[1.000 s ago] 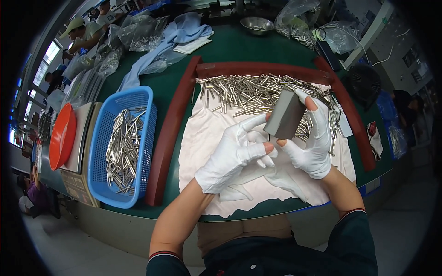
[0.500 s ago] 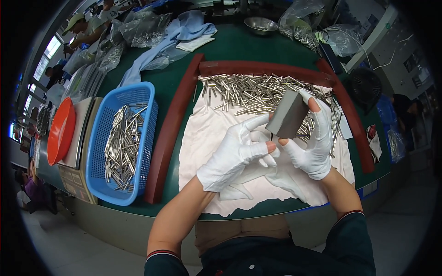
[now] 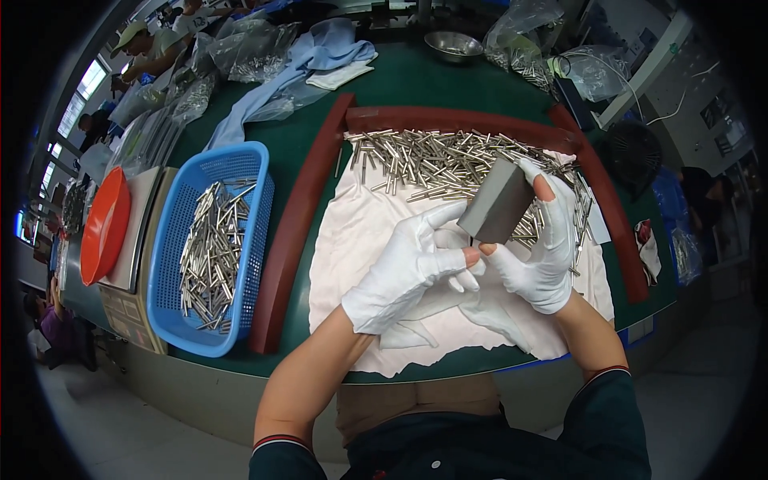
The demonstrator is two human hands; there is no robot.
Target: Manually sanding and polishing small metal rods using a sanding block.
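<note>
Both my hands wear white gloves with some fingertips cut off. My right hand grips a grey rectangular block, tilted, over a white cloth. My left hand is beside it with its fingers pinched together at the block's lower edge, apparently on a small metal pin; the pin itself is hidden. A pile of several short silver metal pins lies on the cloth just beyond the block.
A dark red frame borders the cloth on the green table. Left of it a blue basket holds several pins, then an orange lid. Plastic bags, a blue cloth and a steel bowl lie farther back. Other people work at far left.
The block has tipped slightly and shifted a little in my right hand; both hands stay together over the cloth.
</note>
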